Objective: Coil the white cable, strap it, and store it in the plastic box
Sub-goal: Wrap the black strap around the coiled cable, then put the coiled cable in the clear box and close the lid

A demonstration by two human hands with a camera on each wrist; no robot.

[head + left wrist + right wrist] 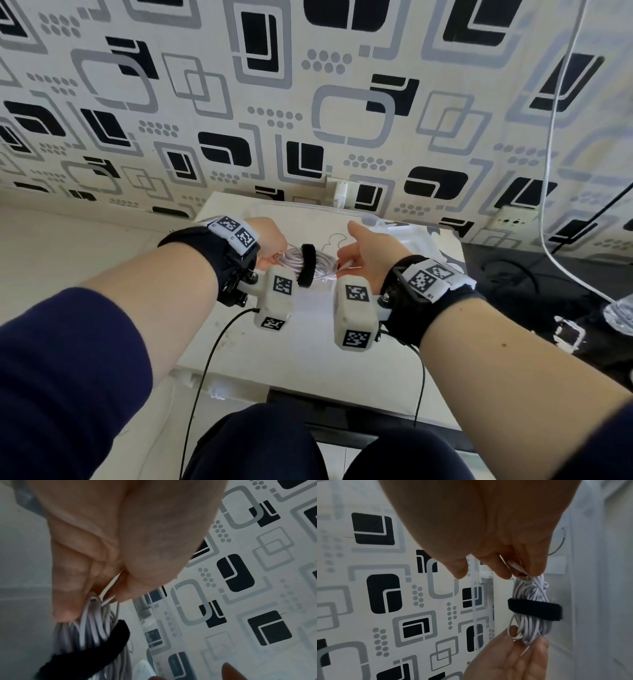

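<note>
The white cable [322, 265] is a tight coil held level above the white table [308, 346], between both hands. A black strap [306, 265] is wrapped round its middle. My left hand [274, 255] pinches the coil's left end, where its fingers curl round the loops of cable [92, 627] beside the strap [89, 651]. My right hand [342, 262] pinches the other end, with thumb and fingertips [536, 570] closed on the loops and a connector. The coil [530, 627], the strap [534, 608] and my left hand [513, 658] show in the right wrist view. A clear plastic box [380, 222] stands behind the hands.
A wall with black and grey patterned paper rises just behind the table. A white plug [340, 193] sits in a wall socket above the table's back edge. Another white cable [555, 137] hangs at the right. Thin black leads trail from my wrist cameras. Dark floor lies to the right.
</note>
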